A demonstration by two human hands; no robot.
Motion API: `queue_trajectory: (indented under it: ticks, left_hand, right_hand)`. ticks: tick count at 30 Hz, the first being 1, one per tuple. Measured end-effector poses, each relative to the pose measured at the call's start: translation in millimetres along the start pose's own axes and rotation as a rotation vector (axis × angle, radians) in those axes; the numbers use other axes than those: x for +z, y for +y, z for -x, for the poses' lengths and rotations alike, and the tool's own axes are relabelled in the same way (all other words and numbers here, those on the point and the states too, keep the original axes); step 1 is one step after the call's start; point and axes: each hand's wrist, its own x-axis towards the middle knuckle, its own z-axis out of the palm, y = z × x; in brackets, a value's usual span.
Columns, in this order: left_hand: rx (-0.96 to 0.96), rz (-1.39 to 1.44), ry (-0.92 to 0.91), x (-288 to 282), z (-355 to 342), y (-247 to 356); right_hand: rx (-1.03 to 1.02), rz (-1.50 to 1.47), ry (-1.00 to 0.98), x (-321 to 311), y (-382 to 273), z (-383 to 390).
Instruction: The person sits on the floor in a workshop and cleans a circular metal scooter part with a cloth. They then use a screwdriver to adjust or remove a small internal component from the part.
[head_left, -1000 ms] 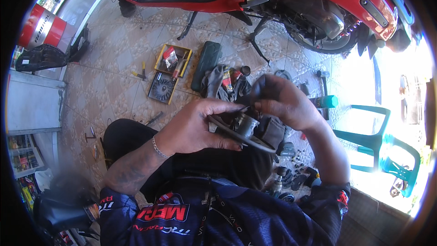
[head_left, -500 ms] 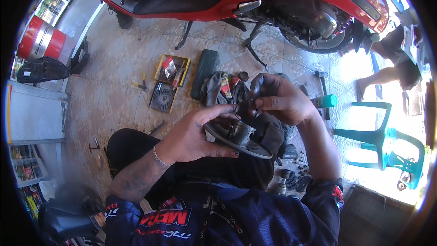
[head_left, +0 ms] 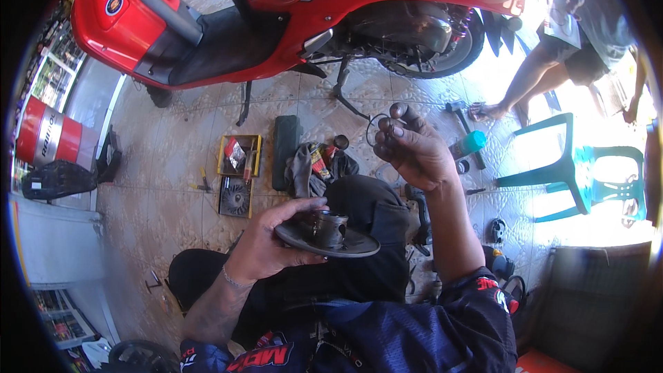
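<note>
My left hand (head_left: 271, 238) is closed on the rim of a grey metal pulley disc (head_left: 356, 247). A short cylindrical hub (head_left: 329, 229) with holes in its side stands up from the disc, which is held almost level above my dark-trousered leg. Raised to the right, my right hand (head_left: 420, 155) pinches a thin dark O-ring (head_left: 369, 134) between thumb and fingers. The ring hangs apart from the disc, against the tiled floor behind it.
A red scooter (head_left: 290, 27) stands across the far side. On the floor are a yellow tool case (head_left: 220, 159), a dark green box (head_left: 286, 152), a rag (head_left: 298, 173), a hammer (head_left: 466, 124) and a teal-capped bottle (head_left: 472, 141). A green plastic chair (head_left: 563, 173) and another person's leg (head_left: 528, 83) are at right.
My right hand has moved up and away from the hub, taking the O-ring with it. The disc has come down and left, and my view has shifted to show more of the scooter.
</note>
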Motion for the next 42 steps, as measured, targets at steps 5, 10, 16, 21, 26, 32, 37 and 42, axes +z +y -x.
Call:
queue_trajectory:
  ticks: [5,10,16,21,26,32,37,42]
  left_hand:
    - [-0.084,0.010,0.012,2,4,0]
    - [-0.058,0.041,0.017,3,3,-2]
    - [-0.006,0.073,0.042,7,3,-6]
    - [-0.035,0.046,0.058,8,1,-6]
    - [-0.098,0.185,0.085,12,3,-2]
    - [-0.116,0.261,0.113,16,2,-1]
    - [-0.113,0.199,0.140,17,2,-3]
    - [-0.102,0.229,0.175,19,0,-4]
  right_hand:
    - [-0.148,0.017,-0.025,-8,5,0]
    - [-0.188,0.083,0.105,-16,7,2]
    - [-0.181,-0.030,0.209,-33,6,7]
    - [-0.218,-0.058,0.231,-47,-1,3]
    - [-0.295,-0.007,0.352,-62,-9,-1]
    - [-0.360,0.005,0.446,-125,7,-16]
    - [-0.273,0.097,0.651,-219,45,-36]
    - [-0.102,0.420,0.907,-311,94,-56]
